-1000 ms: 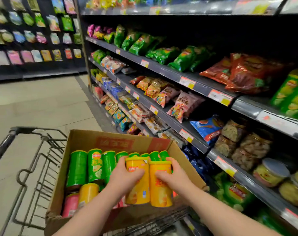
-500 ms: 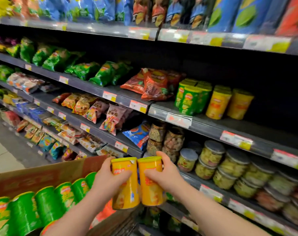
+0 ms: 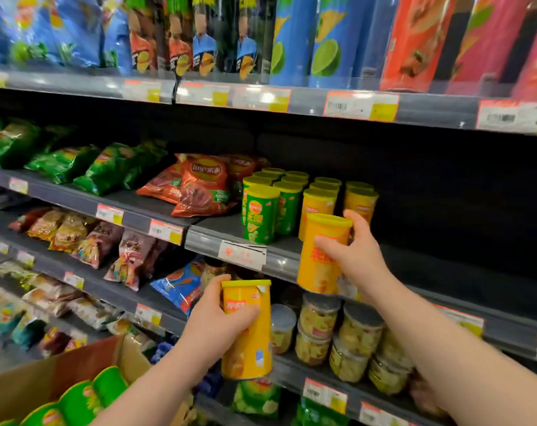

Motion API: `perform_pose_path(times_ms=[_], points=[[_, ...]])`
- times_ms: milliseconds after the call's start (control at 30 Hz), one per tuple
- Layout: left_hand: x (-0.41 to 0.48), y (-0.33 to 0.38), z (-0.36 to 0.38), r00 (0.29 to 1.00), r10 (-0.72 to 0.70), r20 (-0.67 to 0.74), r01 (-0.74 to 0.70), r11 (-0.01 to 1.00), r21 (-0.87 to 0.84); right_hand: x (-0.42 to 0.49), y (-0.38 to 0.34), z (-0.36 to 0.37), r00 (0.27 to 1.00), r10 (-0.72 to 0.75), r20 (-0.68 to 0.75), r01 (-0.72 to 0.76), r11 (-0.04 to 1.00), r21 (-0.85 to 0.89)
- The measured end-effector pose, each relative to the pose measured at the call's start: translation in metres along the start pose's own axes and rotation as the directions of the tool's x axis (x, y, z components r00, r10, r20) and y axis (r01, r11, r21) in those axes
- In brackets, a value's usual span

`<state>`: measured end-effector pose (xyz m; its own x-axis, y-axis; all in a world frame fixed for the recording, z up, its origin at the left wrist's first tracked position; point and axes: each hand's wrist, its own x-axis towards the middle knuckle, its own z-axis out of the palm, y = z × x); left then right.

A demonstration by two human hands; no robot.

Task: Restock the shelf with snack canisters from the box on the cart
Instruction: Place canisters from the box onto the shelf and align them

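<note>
Right grip (image 3: 356,256), at 4 o'clock of the frame's middle: fingers and thumb curled round the side of a yellow canister (image 3: 316,272), clasping it just under the lid. Held in the air, slightly tilted, lid level with the goods on the middle shelf (image 3: 224,226), base hanging below that shelf's front rail. Left grip (image 3: 218,321), at 7 o'clock of the right one and lower: wrapped round a second yellow canister (image 3: 250,352), upright, in front of the shelf beneath. Both held canisters off every shelf and apart from each other. At 12 o'clock of the right grip's canister, just behind it, standing yellow canisters (image 3: 318,204) in rows on the middle shelf; touching it or not, cannot tell. At 9 o'clock of those, close beside them, green canisters (image 3: 261,216), also upright. Further toward 9 o'clock on the same shelf, red crisp bags (image 3: 202,186), then green bags (image 3: 107,167). At 6 o'clock of the right grip, clear lidded tubs (image 3: 359,330) stacked on the lower shelf. At 12 o'clock, high up, tall tubes (image 3: 328,41) along the top shelf. At 7 o'clock, in the frame's bottom corner, a cardboard box (image 3: 61,373) with boxed green canisters (image 3: 76,401) side by side inside.
</note>
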<state>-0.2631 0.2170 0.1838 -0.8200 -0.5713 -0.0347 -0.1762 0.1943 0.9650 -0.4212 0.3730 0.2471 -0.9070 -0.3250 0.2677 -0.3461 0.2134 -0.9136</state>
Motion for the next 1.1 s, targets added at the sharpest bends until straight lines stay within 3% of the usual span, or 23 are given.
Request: perform_pose_path(times_ms=[233, 467, 633, 833, 1100], points=[[0.033, 0.026, 0.041, 0.999, 0.038, -0.034, -0.039, 0.999, -0.032, 0.073, 0.026, -0.046, 0.99, -0.012, -0.142, 0.004, 0.998, -0.058], [0.056, 0.048, 0.073, 0.991, 0.079, -0.11, -0.085, 0.995, -0.049, 0.11, 0.056, -0.059, 0.992, 0.06, -0.107, -0.077, 0.984, -0.159], [0.067, 0.056, 0.09, 0.988, 0.095, -0.12, -0.101, 0.994, -0.047, 0.119, 0.072, -0.063, 0.991, 0.134, -0.001, -0.13, 0.959, -0.252], [0.077, 0.061, 0.095, 0.986, 0.125, -0.107, -0.131, 0.99, -0.05, 0.134, 0.082, -0.065, 0.991, 0.122, 0.058, -0.109, 0.975, -0.193], [0.094, 0.064, 0.084, 0.988, 0.141, -0.058, -0.144, 0.987, -0.065, 0.145, 0.086, -0.061, 0.991, 0.136, 0.008, -0.132, 0.977, -0.165]])
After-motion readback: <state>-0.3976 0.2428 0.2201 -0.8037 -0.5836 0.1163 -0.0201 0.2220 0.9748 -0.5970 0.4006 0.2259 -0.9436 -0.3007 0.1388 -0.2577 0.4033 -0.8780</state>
